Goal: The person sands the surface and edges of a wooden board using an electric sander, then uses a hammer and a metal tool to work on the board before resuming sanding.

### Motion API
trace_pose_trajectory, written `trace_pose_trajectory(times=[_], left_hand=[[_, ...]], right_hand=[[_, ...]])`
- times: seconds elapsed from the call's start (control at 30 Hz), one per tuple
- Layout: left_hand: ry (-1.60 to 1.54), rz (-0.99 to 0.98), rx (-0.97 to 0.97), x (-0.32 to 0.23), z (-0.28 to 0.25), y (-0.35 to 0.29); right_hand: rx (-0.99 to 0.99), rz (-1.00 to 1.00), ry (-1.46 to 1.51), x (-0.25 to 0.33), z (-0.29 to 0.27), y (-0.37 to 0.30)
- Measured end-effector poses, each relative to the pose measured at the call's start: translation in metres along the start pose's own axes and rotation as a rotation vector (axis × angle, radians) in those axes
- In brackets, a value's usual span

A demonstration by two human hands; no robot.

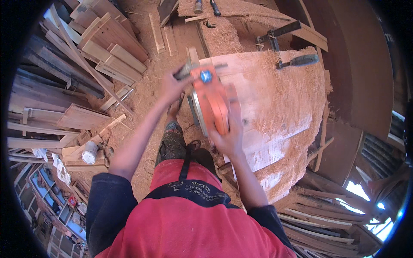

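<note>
An orange electric planer [213,101] with a blue round knob is over the left edge of a pale wide wooden board [258,94], slightly blurred by motion. My right hand [230,135] is wrapped round its rear handle. At the planer's front left, my left hand [173,86] grips it near a grey metal part; the fingertips are partly hidden. Curly wood shavings [297,101] cover much of the board. A clamp with a dark handle [303,60] lies at the board's far right corner.
Planks [114,41] are stacked along the left, with a white can [89,153] by the lower pile. A second clamp [275,36] and hand tools [198,7] are at the far end. Shavings litter the floor [146,94]. Long boards [318,219] lie at the lower right.
</note>
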State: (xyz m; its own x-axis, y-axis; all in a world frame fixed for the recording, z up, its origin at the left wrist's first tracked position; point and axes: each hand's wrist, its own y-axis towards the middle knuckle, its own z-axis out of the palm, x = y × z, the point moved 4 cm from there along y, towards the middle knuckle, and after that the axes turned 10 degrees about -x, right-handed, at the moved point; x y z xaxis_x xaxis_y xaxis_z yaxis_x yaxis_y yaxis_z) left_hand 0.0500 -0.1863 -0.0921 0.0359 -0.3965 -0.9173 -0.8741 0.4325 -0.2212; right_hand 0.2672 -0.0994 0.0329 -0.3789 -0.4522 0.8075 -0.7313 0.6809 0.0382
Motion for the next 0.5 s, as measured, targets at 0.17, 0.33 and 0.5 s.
trace_pose_trajectory(times=[0.17,0.33,0.5], left_hand=[[-0.004,0.035,0.060,-0.017,-0.027,0.126],[-0.080,0.048,0.070,-0.024,-0.007,0.053],[0.056,0.100,0.000,0.017,0.026,-0.178]], right_hand=[[-0.073,-0.086,0.077,0.024,0.045,0.110],[-0.155,-0.044,0.045,0.004,0.019,0.049],[0.113,0.269,-0.164,-0.057,-0.063,-0.184]])
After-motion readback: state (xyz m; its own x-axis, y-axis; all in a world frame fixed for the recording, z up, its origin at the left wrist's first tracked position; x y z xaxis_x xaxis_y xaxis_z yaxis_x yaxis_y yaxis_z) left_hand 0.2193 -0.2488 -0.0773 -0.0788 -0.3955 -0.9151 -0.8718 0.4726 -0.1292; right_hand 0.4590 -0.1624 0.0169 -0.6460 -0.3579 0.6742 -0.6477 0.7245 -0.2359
